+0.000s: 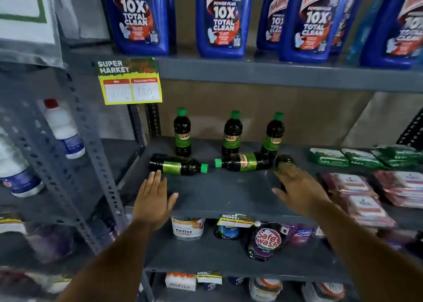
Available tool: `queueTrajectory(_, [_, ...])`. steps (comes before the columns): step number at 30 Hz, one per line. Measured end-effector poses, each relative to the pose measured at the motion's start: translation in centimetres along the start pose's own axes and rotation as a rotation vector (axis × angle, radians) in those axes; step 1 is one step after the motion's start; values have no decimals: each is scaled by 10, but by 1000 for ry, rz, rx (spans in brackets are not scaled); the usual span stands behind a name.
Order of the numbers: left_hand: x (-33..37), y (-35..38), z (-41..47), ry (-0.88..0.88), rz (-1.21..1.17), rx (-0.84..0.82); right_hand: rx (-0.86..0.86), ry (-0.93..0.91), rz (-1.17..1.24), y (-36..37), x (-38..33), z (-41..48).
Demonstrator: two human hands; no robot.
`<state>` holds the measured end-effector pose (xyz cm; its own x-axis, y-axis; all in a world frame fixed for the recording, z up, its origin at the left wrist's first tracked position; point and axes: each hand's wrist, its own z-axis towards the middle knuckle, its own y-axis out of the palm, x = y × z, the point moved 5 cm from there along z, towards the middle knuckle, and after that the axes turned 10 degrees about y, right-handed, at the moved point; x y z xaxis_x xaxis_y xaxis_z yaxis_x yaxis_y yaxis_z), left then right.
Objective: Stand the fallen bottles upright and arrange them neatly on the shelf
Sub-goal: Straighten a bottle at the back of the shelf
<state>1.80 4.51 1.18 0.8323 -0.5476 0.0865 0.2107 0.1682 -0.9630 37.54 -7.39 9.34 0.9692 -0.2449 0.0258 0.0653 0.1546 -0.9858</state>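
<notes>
Three dark bottles with green caps and green labels stand upright at the back of the grey shelf (219,194): a left one (182,133), a middle one (232,134) and a right one (273,135). In front of them lie fallen bottles. One (178,165) lies with its cap pointing right, and another (242,162) has its cap pointing left. A third (285,160) lies at the right, mostly hidden under my right hand (299,187). That hand is spread over it and blurred. My left hand (153,196) is flat and open, its fingertips just short of the left fallen bottle.
Large blue cleaner bottles (219,20) fill the shelf above, with a yellow price tag (130,84) on its edge. Green packs (329,157) and pink packs (357,191) lie at the right. White bottles (63,130) stand on the left rack. Detergent pouches (265,240) sit below.
</notes>
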Motion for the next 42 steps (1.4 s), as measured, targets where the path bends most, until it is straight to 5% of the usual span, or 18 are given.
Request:
queueTrajectory(16, [-31, 31, 4, -30, -41, 10, 87, 559, 288, 70, 21, 1])
queueTrajectory(27, [-28, 30, 4, -45, 0, -26, -26, 466, 81, 65, 29, 10])
queueTrajectory(36, [-25, 23, 2, -40, 6, -42, -271, 454, -54, -31, 53, 76])
queueTrajectory(42, [-23, 20, 2, -44, 26, -57, -104, 510, 134, -67, 63, 113])
